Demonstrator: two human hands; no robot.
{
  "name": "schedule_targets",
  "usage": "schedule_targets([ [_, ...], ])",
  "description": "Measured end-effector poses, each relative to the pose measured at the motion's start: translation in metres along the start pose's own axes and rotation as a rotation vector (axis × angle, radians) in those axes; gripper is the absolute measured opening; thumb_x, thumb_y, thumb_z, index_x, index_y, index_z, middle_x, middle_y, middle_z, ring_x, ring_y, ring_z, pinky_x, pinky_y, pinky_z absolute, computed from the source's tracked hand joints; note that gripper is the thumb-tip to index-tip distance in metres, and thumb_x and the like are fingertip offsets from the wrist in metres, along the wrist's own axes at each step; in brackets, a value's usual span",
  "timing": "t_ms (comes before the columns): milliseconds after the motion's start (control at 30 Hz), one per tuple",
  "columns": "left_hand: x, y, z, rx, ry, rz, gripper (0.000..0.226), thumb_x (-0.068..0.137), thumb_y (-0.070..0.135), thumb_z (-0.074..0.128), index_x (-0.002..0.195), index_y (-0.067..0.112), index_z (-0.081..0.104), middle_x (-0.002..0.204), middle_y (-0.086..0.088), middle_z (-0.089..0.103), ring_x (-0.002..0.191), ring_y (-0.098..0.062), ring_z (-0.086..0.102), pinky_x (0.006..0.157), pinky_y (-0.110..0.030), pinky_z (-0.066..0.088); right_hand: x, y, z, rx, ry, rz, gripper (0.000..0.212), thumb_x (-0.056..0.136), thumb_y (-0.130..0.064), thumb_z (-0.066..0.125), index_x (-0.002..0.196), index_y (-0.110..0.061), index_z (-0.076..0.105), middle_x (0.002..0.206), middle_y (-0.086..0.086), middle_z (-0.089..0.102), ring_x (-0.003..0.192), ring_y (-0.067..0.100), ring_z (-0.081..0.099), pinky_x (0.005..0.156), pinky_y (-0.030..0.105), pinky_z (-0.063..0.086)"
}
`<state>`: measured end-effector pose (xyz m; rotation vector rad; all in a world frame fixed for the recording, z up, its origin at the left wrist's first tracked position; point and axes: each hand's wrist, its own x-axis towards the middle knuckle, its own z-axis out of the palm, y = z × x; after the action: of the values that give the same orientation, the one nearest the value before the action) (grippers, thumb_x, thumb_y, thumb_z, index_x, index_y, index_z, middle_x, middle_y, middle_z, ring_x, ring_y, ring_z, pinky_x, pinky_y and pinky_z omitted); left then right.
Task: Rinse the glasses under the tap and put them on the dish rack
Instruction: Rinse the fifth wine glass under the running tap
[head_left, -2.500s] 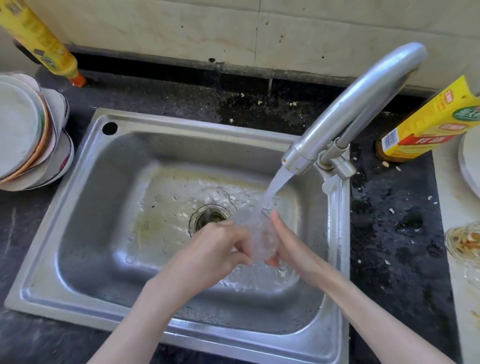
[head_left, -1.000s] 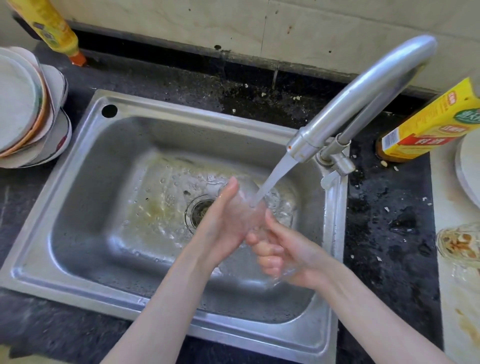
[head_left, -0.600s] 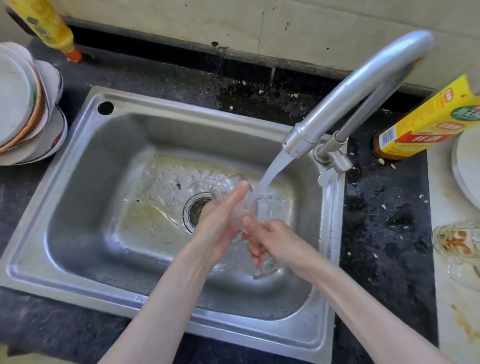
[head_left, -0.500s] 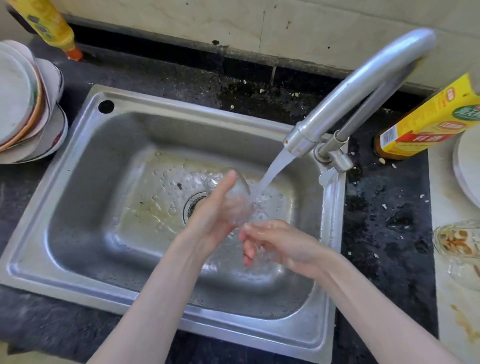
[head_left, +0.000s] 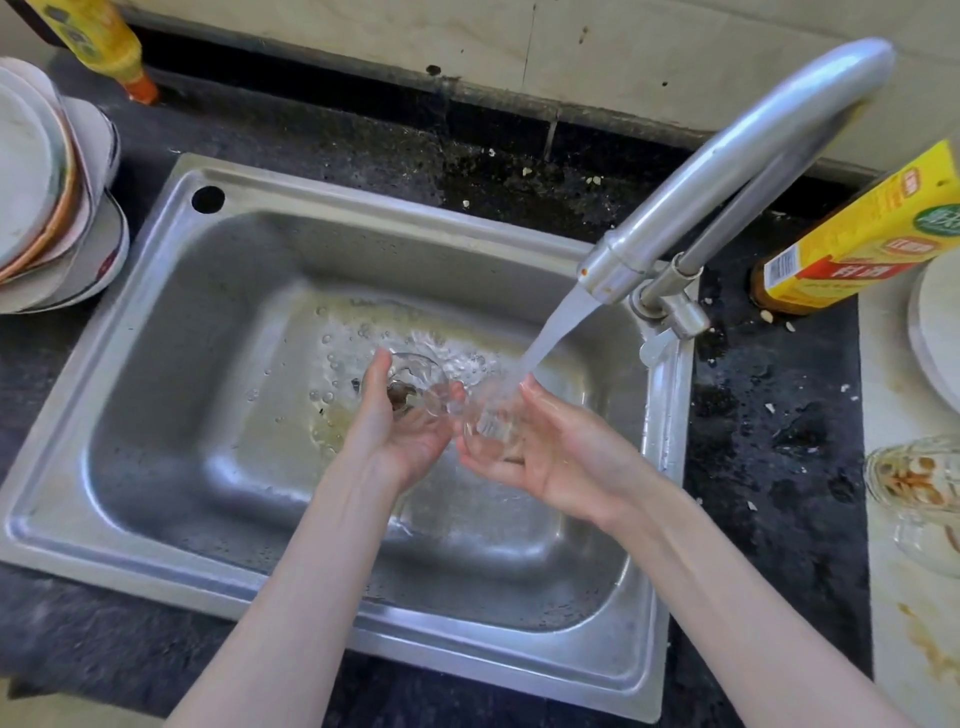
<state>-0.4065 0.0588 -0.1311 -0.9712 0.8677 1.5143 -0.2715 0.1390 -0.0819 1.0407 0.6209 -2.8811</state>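
A clear glass (head_left: 488, 423) lies tilted in the water stream from the tap (head_left: 727, 166), above the steel sink (head_left: 156, 338). My right hand (head_left: 550, 457) is palm up and cradles the glass, fingers curled under it. Just to its left is my left hand (head_left: 400, 431), palm up with relaxed fingers, fingertips at the glass's side. Two more glasses stand on the counter at the far right: one smeared with brown residue (head_left: 914, 475) and a clear one (head_left: 930, 540) below it.
Stacked plates and bowls (head_left: 47, 208) sit left of the sink. A yellow bottle (head_left: 104, 47) stands at the back left and a yellow-labelled bottle (head_left: 857, 244) behind the tap. A white plate (head_left: 940, 332) shows at the right edge. The dark counter is wet and crumbed.
My hands have drawn slightly apart and both turned palm up. The glass has shifted from between the palms into my right hand under the stream.
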Motion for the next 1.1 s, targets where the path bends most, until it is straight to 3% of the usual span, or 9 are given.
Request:
schedule_targets([
  [67, 0.004, 0.002, -0.001, -0.051, 0.04, 0.014, 0.079, 0.074, 0.049, 0.072, 0.124, -0.003, 0.042, 0.113, -0.024, 0.06, 0.092, -0.034, 0.066, 0.069, -0.042, 0.059, -0.001, -0.002, 0.003, 0.042, 0.012, -0.031, 0.024, 0.09, -0.023, 0.047, 0.085, -0.005, 0.063, 0.093, 0.01, 0.07, 0.081, 0.027, 0.069, 0.061, 0.028, 0.058],
  [167, 0.008, 0.002, -0.004, -0.061, 0.027, 0.004, 0.081, 0.072, 0.049, 0.073, 0.125, -0.004, 0.042, 0.116, -0.024, 0.058, 0.1, -0.034, 0.064, 0.09, -0.041, 0.052, 0.0, 0.001, 0.002, 0.048, 0.033, -0.067, 0.026, 0.095, -0.013, 0.044, 0.084, -0.004, 0.065, 0.092, 0.01, 0.07, 0.081, 0.026, 0.07, 0.062, 0.026, 0.057],
  [233, 0.012, 0.004, -0.006, -0.057, 0.006, 0.006, 0.086, 0.067, 0.048, 0.077, 0.128, -0.001, 0.041, 0.12, -0.025, 0.056, 0.1, -0.039, 0.064, 0.093, -0.046, 0.05, -0.001, 0.002, 0.001, 0.003, 0.056, -0.078, 0.021, 0.094, -0.01, 0.046, 0.087, -0.005, 0.065, 0.087, 0.007, 0.071, 0.079, 0.024, 0.07, 0.061, 0.023, 0.057],
  [333, 0.015, 0.004, -0.007, -0.058, -0.001, -0.01, 0.087, 0.066, 0.049, 0.078, 0.128, -0.001, 0.042, 0.124, -0.024, 0.054, 0.106, -0.038, 0.062, 0.094, -0.046, 0.049, -0.006, 0.003, -0.002, -0.19, 0.059, -0.121, 0.014, 0.089, -0.002, 0.052, 0.089, -0.012, 0.063, 0.08, 0.004, 0.07, 0.072, 0.017, 0.069, 0.059, 0.017, 0.053],
  [500, 0.013, -0.002, -0.005, -0.042, -0.047, -0.066, 0.087, 0.068, 0.052, 0.075, 0.126, -0.005, 0.045, 0.124, -0.024, 0.055, 0.109, -0.038, 0.059, 0.098, -0.047, 0.045, -0.007, 0.005, -0.004, -0.508, 0.057, -0.256, 0.027, 0.082, 0.007, 0.06, 0.097, -0.015, 0.059, 0.07, 0.002, 0.07, 0.059, 0.016, 0.066, 0.054, 0.018, 0.046],
  [733, 0.01, -0.001, 0.0, -0.05, -0.016, -0.022, 0.081, 0.072, 0.051, 0.072, 0.124, -0.006, 0.046, 0.114, -0.025, 0.061, 0.097, -0.035, 0.066, 0.089, -0.044, 0.052, 0.0, 0.006, -0.007, -0.407, 0.127, -0.205, 0.048, 0.068, -0.017, 0.068, 0.115, -0.012, 0.058, 0.069, 0.01, 0.069, 0.044, 0.011, 0.058, 0.045, 0.016, 0.044],
  [900, 0.012, 0.0, -0.002, -0.052, -0.034, -0.033, 0.084, 0.07, 0.052, 0.073, 0.123, -0.009, 0.047, 0.119, -0.024, 0.059, 0.109, -0.035, 0.061, 0.102, -0.039, 0.043, -0.003, 0.011, -0.013, -0.184, 0.078, -0.183, 0.017, 0.075, -0.018, 0.055, 0.087, -0.006, 0.06, 0.073, 0.013, 0.072, 0.063, 0.02, 0.071, 0.052, 0.018, 0.054],
  [1000, 0.011, -0.001, -0.002, -0.068, -0.049, -0.023, 0.087, 0.068, 0.05, 0.076, 0.127, -0.006, 0.043, 0.12, -0.026, 0.057, 0.105, -0.038, 0.062, 0.099, -0.043, 0.045, -0.006, 0.01, -0.013, -0.093, 0.071, -0.161, 0.028, 0.077, -0.022, 0.052, 0.098, -0.005, 0.061, 0.077, 0.015, 0.073, 0.066, 0.021, 0.072, 0.054, 0.02, 0.056],
  [1100, 0.01, -0.006, -0.002, -0.049, -0.058, 0.065, 0.082, 0.069, 0.048, 0.075, 0.125, -0.003, 0.043, 0.11, -0.024, 0.06, 0.096, -0.033, 0.065, 0.088, -0.04, 0.053, 0.002, 0.013, -0.014, -0.105, 0.218, -0.169, 0.051, 0.084, -0.036, 0.049, 0.096, 0.013, 0.057, 0.066, 0.014, 0.071, 0.055, 0.019, 0.069, 0.048, 0.02, 0.054],
])
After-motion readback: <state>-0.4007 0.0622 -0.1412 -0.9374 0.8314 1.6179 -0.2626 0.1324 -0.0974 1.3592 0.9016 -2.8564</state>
